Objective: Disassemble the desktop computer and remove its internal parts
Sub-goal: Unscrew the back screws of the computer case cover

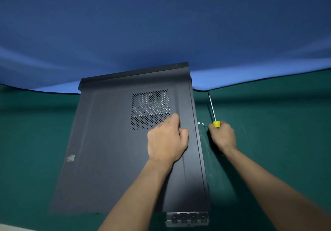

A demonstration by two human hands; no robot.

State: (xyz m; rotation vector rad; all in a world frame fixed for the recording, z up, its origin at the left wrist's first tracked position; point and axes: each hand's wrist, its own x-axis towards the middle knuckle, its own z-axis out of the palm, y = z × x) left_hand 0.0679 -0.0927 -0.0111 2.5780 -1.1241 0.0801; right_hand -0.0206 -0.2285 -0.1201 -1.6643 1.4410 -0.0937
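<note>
side panel [111, 141] removal: left hand [166, 141] grips panel, right hand [223, 136] grasps screwdriver [213, 112]; loose screws [202, 124] suggest sliding panel off next

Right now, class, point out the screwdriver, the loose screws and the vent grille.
screwdriver [212, 109]: head view, on its metal shaft.
loose screws [202, 123]: head view, on the middle screw.
vent grille [150, 109]: head view, on the perforated centre.

Under my left hand [166, 141], the computer case side panel [111, 150] is matt dark sheet metal, smooth, with a perforated vent [150, 109]. Screwdriver [214, 113]: glossy yellow plastic handle, bright metal shaft. Counter [277, 123] covering: matt green cloth.
</note>
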